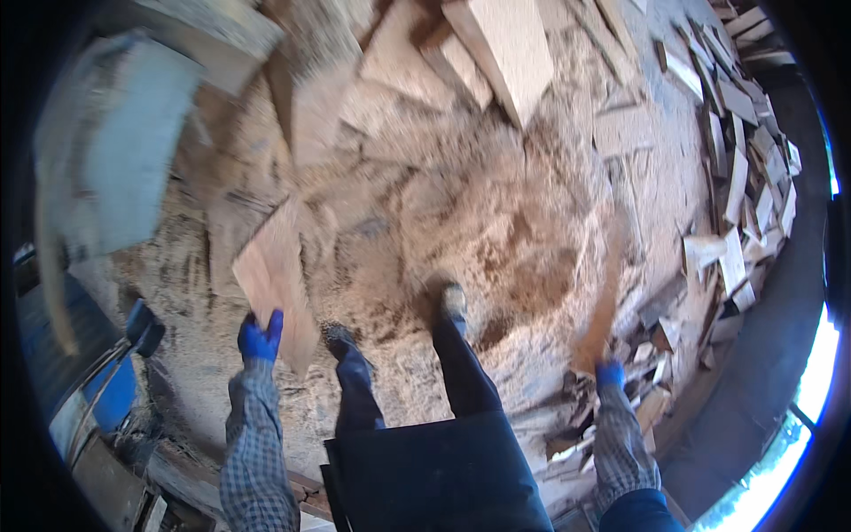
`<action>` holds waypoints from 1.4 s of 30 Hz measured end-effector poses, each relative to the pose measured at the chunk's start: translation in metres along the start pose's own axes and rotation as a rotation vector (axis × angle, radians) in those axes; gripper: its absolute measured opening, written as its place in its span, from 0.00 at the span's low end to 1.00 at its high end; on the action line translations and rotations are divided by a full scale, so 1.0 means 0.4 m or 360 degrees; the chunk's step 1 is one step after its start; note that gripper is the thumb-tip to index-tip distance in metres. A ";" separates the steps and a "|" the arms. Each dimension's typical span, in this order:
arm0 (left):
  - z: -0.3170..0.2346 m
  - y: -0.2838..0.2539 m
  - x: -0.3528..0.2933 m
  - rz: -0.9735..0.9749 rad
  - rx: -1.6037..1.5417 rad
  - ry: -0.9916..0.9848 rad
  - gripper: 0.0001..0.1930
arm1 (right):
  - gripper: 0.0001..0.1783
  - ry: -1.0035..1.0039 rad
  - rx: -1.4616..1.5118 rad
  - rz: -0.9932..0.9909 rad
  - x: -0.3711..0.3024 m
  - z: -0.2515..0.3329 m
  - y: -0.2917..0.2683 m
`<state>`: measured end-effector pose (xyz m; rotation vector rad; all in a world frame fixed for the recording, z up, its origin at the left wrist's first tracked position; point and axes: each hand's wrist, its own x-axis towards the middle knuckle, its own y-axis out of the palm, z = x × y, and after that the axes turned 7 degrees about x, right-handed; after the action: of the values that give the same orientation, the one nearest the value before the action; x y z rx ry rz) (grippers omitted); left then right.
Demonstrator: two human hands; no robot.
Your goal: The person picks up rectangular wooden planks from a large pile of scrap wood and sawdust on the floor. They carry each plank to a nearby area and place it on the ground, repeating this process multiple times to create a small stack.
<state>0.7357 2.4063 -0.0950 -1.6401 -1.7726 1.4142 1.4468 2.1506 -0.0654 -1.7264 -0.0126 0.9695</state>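
My left hand, in a blue glove, is closed on the near edge of a flat wooden board, thumb on its upper face. The board is pale reddish-brown with slanted ends and points away from me. Out to the right, my right hand, also blue-gloved, grips the lower end of a long, narrow wood strip. Motion smears that strip, and the fingers there are partly hidden. Both forearms wear checked sleeves, and a dark apron hangs between them.
Sawdust covers the floor around my shoes. Thick wood offcuts lie ahead. A heap of split pieces runs along the right, with smaller scraps near my right hand. A pale blue panel stands at left.
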 end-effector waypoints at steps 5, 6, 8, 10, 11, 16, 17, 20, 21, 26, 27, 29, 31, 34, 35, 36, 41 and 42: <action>-0.061 -0.443 -0.208 -0.0299 0.0732 -0.0089 0.18 | 0.21 0.0295 0.0347 0.0683 -0.173 -0.234 -0.057; -0.121 -0.548 -0.243 -0.0355 0.0664 -0.0077 0.17 | 0.21 0.0484 0.0733 0.0822 -0.198 -0.196 -0.049; -0.209 -0.719 -0.323 -0.0492 0.0751 0.0096 0.16 | 0.21 0.0692 0.1170 0.1087 -0.232 -0.122 -0.039; -0.240 -0.897 -0.472 -0.0706 0.0962 0.0107 0.14 | 0.22 0.0709 0.1252 0.1387 -0.227 -0.030 -0.012; -0.217 -0.977 -0.575 -0.0724 0.0902 -0.0033 0.14 | 0.23 0.0643 0.1205 0.1551 -0.216 0.007 0.000; -0.436 -1.179 -0.403 -0.1251 0.0572 0.0200 0.10 | 0.26 0.0325 0.1340 0.1970 -0.010 0.235 -0.075; -0.422 -1.229 -0.373 -0.1335 0.1010 0.0235 0.08 | 0.24 0.0325 0.1216 0.1855 -0.021 0.294 -0.104; -0.484 -1.304 -0.234 -0.1416 0.1088 0.0108 0.14 | 0.21 0.0132 0.1112 0.1496 -0.031 0.470 -0.227; -0.487 -1.322 -0.180 -0.1451 0.1122 0.0052 0.14 | 0.20 0.0051 0.1120 0.1436 -0.043 0.521 -0.257; -0.517 -1.205 0.141 -0.0727 0.0899 -0.0107 0.29 | 0.15 -0.0372 0.1393 0.1045 -0.004 0.574 -0.331; -0.470 -1.183 0.135 -0.0540 0.1009 -0.0352 0.39 | 0.17 -0.0048 0.1444 0.1210 -0.169 0.671 -0.364; -0.445 -1.145 0.207 -0.0309 0.0890 -0.0352 0.43 | 0.18 -0.0050 0.1498 0.1131 -0.249 0.674 -0.424; -0.291 -1.085 0.305 -0.0447 0.0978 -0.0210 0.44 | 0.19 -0.0002 0.1520 0.1113 -0.330 0.673 -0.419; -0.346 -1.000 0.290 -0.0616 0.0898 0.0076 0.45 | 0.20 0.0378 0.1530 0.1039 -0.349 0.503 -0.336; -0.359 -0.962 0.260 -0.0675 0.0997 0.0021 0.46 | 0.20 0.0490 0.1447 0.1027 -0.406 0.477 -0.317; -0.341 -0.981 0.260 -0.0632 0.1021 0.0136 0.47 | 0.20 0.0543 0.1373 0.1045 -0.458 0.495 -0.317; -0.342 -0.972 0.257 -0.0427 0.1099 0.0017 0.50 | 0.19 0.0718 0.1305 0.1146 -0.480 0.448 -0.184; -0.357 -0.973 0.258 -0.0365 0.1130 -0.0059 0.50 | 0.19 0.0699 0.1308 0.1135 -0.478 0.458 -0.186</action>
<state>0.6057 2.6222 0.2498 -1.0085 -1.2026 1.6957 1.2422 2.2386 0.0958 -1.1136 1.1885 0.8718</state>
